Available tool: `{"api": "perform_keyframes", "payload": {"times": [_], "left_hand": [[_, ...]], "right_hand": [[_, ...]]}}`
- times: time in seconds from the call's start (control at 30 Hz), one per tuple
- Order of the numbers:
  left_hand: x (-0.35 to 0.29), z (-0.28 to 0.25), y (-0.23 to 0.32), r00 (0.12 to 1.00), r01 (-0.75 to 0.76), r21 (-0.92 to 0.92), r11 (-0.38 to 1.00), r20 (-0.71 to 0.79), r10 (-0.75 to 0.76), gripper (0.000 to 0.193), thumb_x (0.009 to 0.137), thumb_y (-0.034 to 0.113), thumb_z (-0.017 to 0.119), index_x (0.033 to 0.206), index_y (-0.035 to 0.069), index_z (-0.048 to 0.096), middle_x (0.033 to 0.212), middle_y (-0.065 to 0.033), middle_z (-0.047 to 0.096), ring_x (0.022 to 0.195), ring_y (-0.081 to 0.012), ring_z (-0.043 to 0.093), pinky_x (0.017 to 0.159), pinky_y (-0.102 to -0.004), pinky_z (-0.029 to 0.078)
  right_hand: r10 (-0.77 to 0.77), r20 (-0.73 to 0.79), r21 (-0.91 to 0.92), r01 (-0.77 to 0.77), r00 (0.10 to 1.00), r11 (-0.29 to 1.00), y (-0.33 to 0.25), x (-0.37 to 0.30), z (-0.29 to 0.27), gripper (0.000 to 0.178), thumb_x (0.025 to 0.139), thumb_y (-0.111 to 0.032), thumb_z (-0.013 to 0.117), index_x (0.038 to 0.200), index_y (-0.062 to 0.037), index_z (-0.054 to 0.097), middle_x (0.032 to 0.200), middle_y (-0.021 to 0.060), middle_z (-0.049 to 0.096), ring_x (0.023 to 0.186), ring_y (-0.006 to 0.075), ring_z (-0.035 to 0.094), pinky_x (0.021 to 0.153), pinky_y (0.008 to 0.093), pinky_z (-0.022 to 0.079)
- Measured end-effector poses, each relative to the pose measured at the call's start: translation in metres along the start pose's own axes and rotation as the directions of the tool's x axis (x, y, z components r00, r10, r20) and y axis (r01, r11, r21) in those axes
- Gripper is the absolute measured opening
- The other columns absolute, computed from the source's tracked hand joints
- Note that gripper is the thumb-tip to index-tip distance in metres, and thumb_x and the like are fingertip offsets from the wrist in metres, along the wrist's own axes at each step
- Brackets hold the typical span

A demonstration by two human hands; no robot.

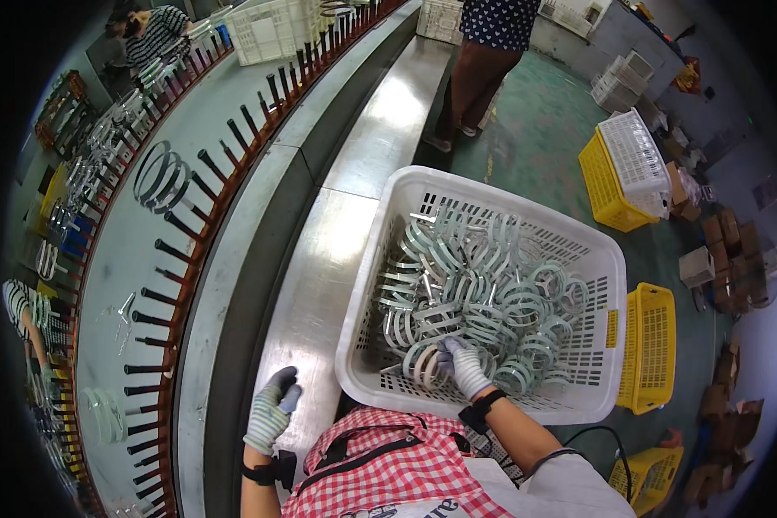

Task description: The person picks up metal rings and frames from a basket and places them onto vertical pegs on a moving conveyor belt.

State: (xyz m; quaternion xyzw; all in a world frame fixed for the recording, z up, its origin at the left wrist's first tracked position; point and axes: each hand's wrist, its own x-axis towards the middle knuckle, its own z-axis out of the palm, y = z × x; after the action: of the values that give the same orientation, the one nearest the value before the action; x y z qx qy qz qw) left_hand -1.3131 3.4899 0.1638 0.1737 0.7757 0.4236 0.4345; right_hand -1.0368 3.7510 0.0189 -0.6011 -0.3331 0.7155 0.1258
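While the left hand (270, 414) gapes empty, the right hand (466, 367), grip unclear, touches pale rings (420, 367) at six o'clock in the white plastic basket (358, 377).

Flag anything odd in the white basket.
Beside the right hand, a couple of bands look beige, while most ringed parts in the white basket look pale green. I cannot tell whether that is coating or light.

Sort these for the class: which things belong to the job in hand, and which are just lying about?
Seemingly in use: ring-shaped parts, at the right hand; white basket around them.
Seemingly lying about: yellow baskets, cardboard boxes.
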Motion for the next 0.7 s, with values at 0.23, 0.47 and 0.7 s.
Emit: {"api": "perform_keyframes", "payload": {"times": [0.23,0.47,0.7], "left_hand": [[0.100,0.072,0.071,0.861,-0.494,0.246,0.834,0.005,0.508,0.052,0.081,0.016,0.061,0.127,0.001,0.040,0.124,-0.0168,0.047,0.109,-0.0239,0.050,0.087,-0.0325,0.045],[0.128,0.056,0.105,0.795,0.229,0.042,0.972,0.568,-0.212,0.032,0.088,0.029,0.054,0.105,0.002,0.058,0.075,-0.0037,0.059,0.062,-0.0097,0.055,0.056,-0.0228,0.044],[0.119,0.045,0.105,0.900,0.336,-0.286,0.898,0.379,-0.216,0.043,0.088,0.041,0.050,0.101,0.001,0.057,0.066,0.0015,0.051,0.052,-0.0049,0.043,0.050,-0.0182,0.037]], "right_hand": [[-0.005,0.549,-0.303,0.204,0.836,0.931,-0.127,-0.034,0.027,0.030,0.087,-0.030,0.056,0.095,-0.0013,0.061,0.080,0.0006,0.062,0.069,0.0082,0.056,0.067,0.0227,0.046],[0.200,0.769,-0.380,0.183,0.607,0.907,-0.206,-0.023,0.053,0.035,0.086,-0.034,0.057,0.095,-0.0010,0.061,0.077,0.0011,0.059,0.068,0.0096,0.057,0.066,0.0236,0.048],[-0.237,0.376,-0.393,0.386,0.896,0.835,-0.248,0.152,0.111,0.039,0.086,-0.027,0.053,0.114,0.0002,0.053,0.088,0.0066,0.060,0.073,0.0147,0.057,0.067,0.0272,0.047]]}}
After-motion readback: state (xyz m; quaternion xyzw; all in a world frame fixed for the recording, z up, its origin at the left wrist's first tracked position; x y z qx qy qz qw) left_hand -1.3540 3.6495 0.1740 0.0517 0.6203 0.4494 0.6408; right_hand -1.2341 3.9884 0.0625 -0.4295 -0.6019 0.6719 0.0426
